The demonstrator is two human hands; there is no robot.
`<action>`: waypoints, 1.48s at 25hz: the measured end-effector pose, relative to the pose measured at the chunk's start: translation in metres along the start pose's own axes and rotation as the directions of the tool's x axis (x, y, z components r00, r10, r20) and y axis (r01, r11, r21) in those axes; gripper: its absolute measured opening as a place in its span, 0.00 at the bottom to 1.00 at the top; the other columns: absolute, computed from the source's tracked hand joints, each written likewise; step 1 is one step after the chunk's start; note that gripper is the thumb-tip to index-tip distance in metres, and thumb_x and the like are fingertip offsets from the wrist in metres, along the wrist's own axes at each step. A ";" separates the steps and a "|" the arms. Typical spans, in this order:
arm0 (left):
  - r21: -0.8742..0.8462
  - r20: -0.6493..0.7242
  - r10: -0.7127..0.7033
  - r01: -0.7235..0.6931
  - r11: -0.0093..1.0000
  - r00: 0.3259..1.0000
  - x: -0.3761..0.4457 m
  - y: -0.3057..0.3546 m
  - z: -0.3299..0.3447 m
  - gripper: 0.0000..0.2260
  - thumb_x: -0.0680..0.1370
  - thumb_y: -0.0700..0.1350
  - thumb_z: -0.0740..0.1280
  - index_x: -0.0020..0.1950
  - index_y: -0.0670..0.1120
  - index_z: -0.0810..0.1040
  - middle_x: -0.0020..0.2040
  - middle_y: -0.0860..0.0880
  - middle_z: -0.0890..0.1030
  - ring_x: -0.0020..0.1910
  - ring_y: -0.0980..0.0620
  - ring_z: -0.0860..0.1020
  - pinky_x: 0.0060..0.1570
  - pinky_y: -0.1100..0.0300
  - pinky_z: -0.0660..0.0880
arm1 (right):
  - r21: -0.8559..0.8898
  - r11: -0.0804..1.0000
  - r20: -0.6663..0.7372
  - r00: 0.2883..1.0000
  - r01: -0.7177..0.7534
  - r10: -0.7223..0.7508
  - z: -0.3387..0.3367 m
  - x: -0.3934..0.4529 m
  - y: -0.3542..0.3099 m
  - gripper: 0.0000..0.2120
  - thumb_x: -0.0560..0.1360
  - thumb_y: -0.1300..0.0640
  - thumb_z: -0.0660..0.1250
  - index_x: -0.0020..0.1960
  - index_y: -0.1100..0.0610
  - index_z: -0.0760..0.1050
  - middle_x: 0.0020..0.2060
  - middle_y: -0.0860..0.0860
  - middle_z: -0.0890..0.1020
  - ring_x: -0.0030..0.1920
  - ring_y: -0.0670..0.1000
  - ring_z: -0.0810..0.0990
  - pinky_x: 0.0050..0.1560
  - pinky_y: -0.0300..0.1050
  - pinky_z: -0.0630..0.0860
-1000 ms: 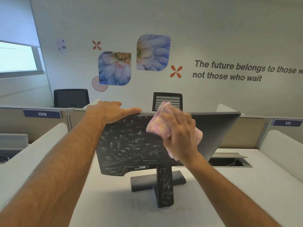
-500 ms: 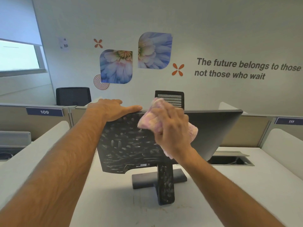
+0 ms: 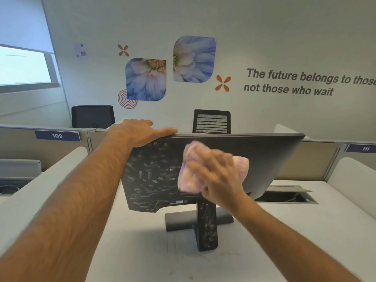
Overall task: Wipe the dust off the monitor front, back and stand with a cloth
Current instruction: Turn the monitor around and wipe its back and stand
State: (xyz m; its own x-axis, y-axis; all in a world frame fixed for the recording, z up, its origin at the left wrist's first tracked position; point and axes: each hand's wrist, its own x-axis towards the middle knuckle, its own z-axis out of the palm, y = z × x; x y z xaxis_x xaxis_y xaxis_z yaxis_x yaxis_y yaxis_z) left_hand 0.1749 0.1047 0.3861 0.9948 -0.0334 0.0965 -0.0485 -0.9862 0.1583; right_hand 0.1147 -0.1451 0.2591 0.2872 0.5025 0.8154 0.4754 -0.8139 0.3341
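The monitor (image 3: 270,159) stands on the white desk (image 3: 305,231) with its back panel facing the person, tilted slightly on its stand (image 3: 205,224). The left hand (image 3: 140,132) lies flat over the top left corner, fingers draped over the edge, steadying it rather than clenching. The right hand (image 3: 219,176) presses a bunched pink cloth (image 3: 191,174) against the middle of the back panel; it is blurred, so the exact hold is hard to read, though the fingers seem spread across the cloth. Pale dust smears cover the panel's left half and the stand's neck (the right half looks clean).
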 end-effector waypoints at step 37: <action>-0.015 0.014 0.050 -0.050 0.999 0.999 0.009 -0.003 0.005 0.66 0.47 0.89 0.39 0.78 0.55 0.62 0.78 0.48 0.65 0.74 0.39 0.66 0.73 0.36 0.61 | -0.057 0.947 0.494 0.833 0.316 -0.248 0.045 -0.115 0.012 0.33 0.61 0.48 0.82 0.62 0.47 0.74 0.67 0.52 0.74 0.65 0.57 0.70 0.60 0.56 0.76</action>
State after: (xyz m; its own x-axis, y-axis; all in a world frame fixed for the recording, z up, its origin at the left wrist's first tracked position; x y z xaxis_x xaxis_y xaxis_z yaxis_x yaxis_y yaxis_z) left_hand 0.1840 0.1062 0.3811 0.9922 -0.0854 0.0909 -0.0998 -0.9807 0.1679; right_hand 0.1251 -0.1996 0.1481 0.5323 0.7648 0.3629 0.4935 -0.6286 0.6011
